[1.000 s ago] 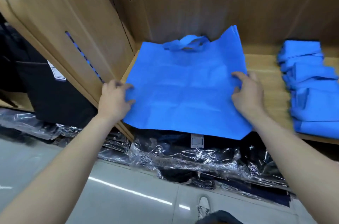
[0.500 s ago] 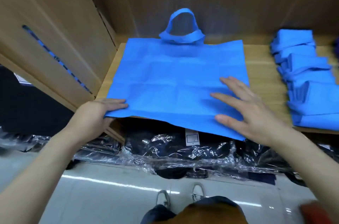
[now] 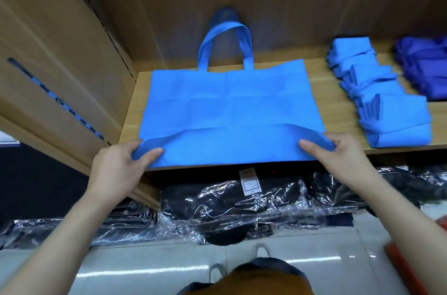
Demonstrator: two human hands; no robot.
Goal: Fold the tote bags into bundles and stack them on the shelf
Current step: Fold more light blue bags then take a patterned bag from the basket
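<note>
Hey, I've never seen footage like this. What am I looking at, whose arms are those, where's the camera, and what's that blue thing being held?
There is no machine here. A person wears a camera on the head, so the single picture looks forward and down along their own bare arms. In front is a wooden shelf. A blue tote bag lies flat on it, its handles toward the back wall. The left hand and right hand each pinch a near corner of the bag and lift that edge a little, probably to start a fold. To the right on the shelf lie folded blue bundles, and beyond them some darker blue bags. Below the shelf are dark packages in clear plastic.
</note>
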